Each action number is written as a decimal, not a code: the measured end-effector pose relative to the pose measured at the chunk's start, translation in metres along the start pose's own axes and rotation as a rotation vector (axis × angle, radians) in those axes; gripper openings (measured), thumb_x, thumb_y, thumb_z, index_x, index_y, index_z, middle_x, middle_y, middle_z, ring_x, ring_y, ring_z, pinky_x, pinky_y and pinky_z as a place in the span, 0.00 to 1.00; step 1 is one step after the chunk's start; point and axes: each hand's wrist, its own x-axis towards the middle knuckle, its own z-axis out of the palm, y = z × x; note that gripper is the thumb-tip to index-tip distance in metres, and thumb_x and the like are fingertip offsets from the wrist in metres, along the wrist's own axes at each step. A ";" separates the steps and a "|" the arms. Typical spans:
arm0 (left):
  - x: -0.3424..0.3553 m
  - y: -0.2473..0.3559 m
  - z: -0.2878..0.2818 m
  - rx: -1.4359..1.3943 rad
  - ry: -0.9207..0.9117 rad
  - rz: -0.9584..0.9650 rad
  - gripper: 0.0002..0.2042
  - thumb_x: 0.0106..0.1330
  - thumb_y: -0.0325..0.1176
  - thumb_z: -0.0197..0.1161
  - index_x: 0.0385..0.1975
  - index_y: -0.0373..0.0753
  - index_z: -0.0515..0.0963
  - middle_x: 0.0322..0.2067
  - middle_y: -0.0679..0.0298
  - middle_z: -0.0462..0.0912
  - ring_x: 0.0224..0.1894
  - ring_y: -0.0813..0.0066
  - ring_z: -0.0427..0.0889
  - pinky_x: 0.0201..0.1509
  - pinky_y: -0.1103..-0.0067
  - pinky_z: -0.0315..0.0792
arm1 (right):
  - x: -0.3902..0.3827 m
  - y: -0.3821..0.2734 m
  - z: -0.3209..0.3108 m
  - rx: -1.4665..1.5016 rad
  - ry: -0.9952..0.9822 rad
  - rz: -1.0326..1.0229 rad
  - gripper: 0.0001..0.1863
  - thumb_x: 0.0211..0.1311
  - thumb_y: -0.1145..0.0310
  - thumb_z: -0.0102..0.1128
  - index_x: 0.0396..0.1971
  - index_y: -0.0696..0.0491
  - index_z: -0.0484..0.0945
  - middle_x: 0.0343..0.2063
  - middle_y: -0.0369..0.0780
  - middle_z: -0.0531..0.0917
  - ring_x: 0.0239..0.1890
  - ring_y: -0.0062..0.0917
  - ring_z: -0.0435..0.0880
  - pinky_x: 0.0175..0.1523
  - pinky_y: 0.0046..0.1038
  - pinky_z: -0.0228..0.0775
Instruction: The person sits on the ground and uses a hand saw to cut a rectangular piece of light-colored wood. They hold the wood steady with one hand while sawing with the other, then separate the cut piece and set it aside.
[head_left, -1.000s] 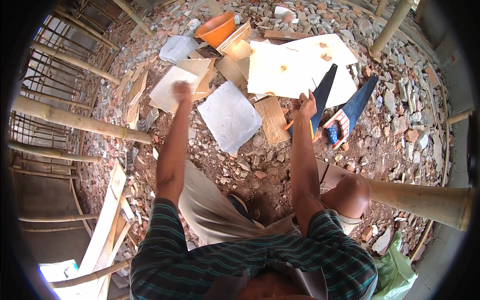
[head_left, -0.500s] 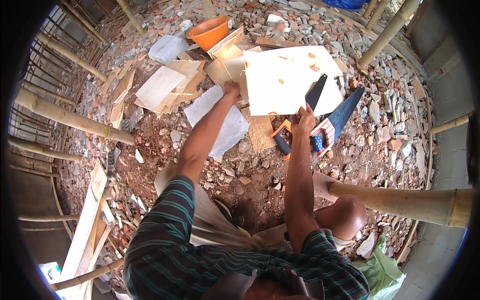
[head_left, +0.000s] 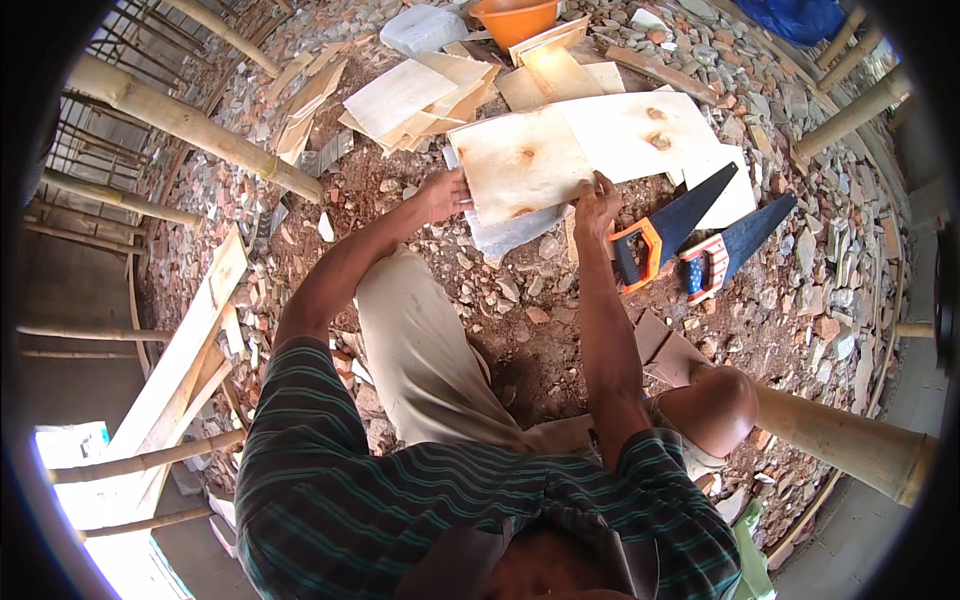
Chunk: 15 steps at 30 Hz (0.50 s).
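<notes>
A long, pale plywood sheet with brown knots is held in front of me, its right part washed out by light. At its left end my left hand is closed on the edge, fingers partly behind the sheet. My right hand pinches the near edge, thumb and fingers together. Beneath the sheet, a whitish slab-like piece shows on the ground. Just right of my right hand lies a hand saw with an orange and black handle. Farther right rests a second saw with a striped, star-patterned handle.
Beyond the sheet lie stacked plywood offcuts, an orange basin and a whitish block. Bamboo poles stand at the left, and another bamboo pole is by my right knee. Rubble covers the ground; long planks lean at left.
The plywood sheet has shifted left and toward me, out from beneath the orange-handled saw's blade. My left hand has moved from beside the offcuts to the sheet's left edge. The view has shifted.
</notes>
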 end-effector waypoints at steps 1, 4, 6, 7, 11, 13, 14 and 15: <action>0.003 -0.001 -0.001 0.031 -0.029 -0.001 0.18 0.75 0.44 0.49 0.54 0.36 0.69 0.50 0.54 0.76 0.51 0.60 0.78 0.60 0.59 0.73 | -0.003 -0.003 0.001 -0.131 -0.053 -0.013 0.18 0.59 0.74 0.56 0.49 0.64 0.77 0.28 0.44 0.83 0.27 0.26 0.82 0.34 0.28 0.77; 0.006 -0.004 0.000 0.141 0.016 0.079 0.18 0.72 0.41 0.57 0.51 0.33 0.73 0.46 0.57 0.79 0.49 0.62 0.80 0.57 0.58 0.76 | -0.008 -0.011 -0.002 -0.502 -0.102 -0.101 0.18 0.60 0.66 0.55 0.45 0.63 0.80 0.27 0.51 0.84 0.33 0.35 0.85 0.40 0.33 0.75; 0.007 -0.007 0.002 0.235 0.030 0.124 0.16 0.70 0.38 0.60 0.49 0.32 0.74 0.44 0.58 0.79 0.45 0.64 0.82 0.54 0.57 0.78 | -0.011 -0.014 -0.004 -0.677 -0.044 -0.139 0.19 0.60 0.64 0.56 0.46 0.61 0.79 0.30 0.55 0.85 0.38 0.43 0.86 0.43 0.39 0.75; 0.008 -0.008 0.003 0.239 0.069 0.145 0.13 0.69 0.34 0.62 0.45 0.31 0.77 0.42 0.60 0.79 0.43 0.66 0.82 0.50 0.56 0.79 | -0.012 -0.014 -0.005 -0.684 -0.057 -0.072 0.21 0.61 0.61 0.57 0.49 0.60 0.79 0.32 0.58 0.84 0.40 0.50 0.85 0.47 0.45 0.73; 0.014 -0.011 0.000 0.214 0.073 0.158 0.13 0.69 0.34 0.61 0.45 0.31 0.76 0.40 0.60 0.79 0.42 0.66 0.82 0.46 0.59 0.82 | -0.016 -0.005 -0.002 -0.616 -0.055 -0.035 0.20 0.62 0.61 0.56 0.48 0.59 0.78 0.31 0.57 0.84 0.38 0.48 0.85 0.45 0.43 0.73; 0.016 -0.012 0.000 0.221 0.093 0.159 0.13 0.68 0.34 0.61 0.46 0.30 0.76 0.39 0.60 0.79 0.41 0.66 0.83 0.45 0.60 0.83 | -0.017 -0.002 0.001 -0.544 -0.042 -0.115 0.19 0.62 0.62 0.56 0.47 0.59 0.79 0.28 0.55 0.84 0.34 0.46 0.85 0.41 0.41 0.73; 0.017 -0.012 0.000 0.227 0.102 0.167 0.14 0.68 0.34 0.61 0.46 0.30 0.76 0.39 0.60 0.79 0.41 0.66 0.83 0.45 0.60 0.83 | -0.018 -0.001 0.002 -0.525 -0.037 -0.103 0.18 0.62 0.63 0.56 0.46 0.59 0.79 0.26 0.54 0.84 0.32 0.45 0.85 0.39 0.40 0.73; 0.017 -0.012 0.000 0.235 0.110 0.175 0.14 0.68 0.34 0.61 0.46 0.30 0.76 0.38 0.60 0.79 0.41 0.65 0.83 0.45 0.59 0.83 | -0.018 0.000 0.003 -0.521 -0.044 -0.193 0.17 0.62 0.64 0.56 0.44 0.59 0.79 0.24 0.53 0.83 0.29 0.43 0.85 0.36 0.40 0.73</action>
